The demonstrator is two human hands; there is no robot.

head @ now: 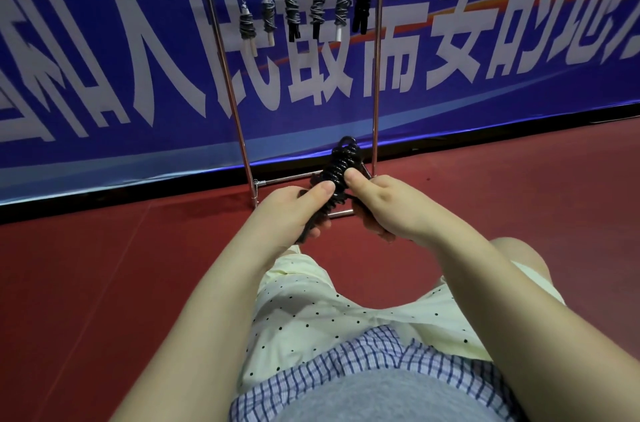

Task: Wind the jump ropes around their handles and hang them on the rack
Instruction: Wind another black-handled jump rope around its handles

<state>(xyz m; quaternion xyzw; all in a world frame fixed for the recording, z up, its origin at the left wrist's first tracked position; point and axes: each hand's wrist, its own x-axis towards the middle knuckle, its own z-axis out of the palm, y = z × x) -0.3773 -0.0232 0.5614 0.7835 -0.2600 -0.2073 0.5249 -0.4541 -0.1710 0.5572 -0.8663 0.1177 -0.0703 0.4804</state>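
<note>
Both hands, left (pixel 298 210) and right (pixel 377 200), clamped on black wound rope bundle (pixel 341 162). Springy, slick cord; likely unwinds. Best gripped across coils; top loop for rack (pixel 375 75).

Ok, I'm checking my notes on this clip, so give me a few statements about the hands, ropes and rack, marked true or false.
1. Both the left hand and the right hand hold the black jump rope. True.
2. The rack has no ropes hanging on it. False: six wound ropes hang from its top bar.
3. The rack stands on the red floor. True.
4. The held rope is white. False: it is black.
</note>
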